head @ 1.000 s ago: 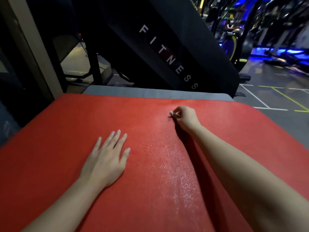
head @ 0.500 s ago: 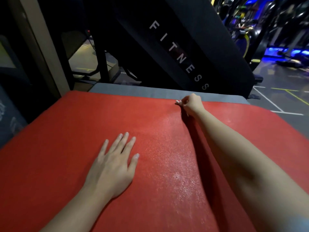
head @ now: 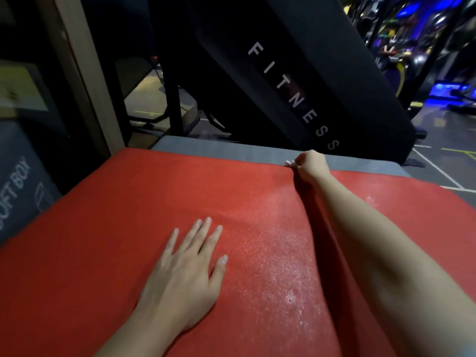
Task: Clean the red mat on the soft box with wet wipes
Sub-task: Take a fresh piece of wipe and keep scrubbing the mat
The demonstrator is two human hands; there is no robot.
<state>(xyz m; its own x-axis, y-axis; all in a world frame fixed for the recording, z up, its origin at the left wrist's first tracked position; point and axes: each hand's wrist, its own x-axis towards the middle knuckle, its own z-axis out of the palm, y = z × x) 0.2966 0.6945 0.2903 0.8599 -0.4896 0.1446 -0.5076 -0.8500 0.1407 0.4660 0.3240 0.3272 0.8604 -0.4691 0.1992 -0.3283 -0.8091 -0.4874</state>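
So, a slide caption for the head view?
Left hand flat on red mat; right hand closed at its far edge.

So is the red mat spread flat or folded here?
Spread flat: the red mat lies open across the soft box, left hand flat on it, right hand at its far edge.

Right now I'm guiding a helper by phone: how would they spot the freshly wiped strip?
Find the big red mat covering the box top. Between the flat left hand and the outstretched right arm runs a glistening band, speckled with shiny droplets, unlike the dull red around it.
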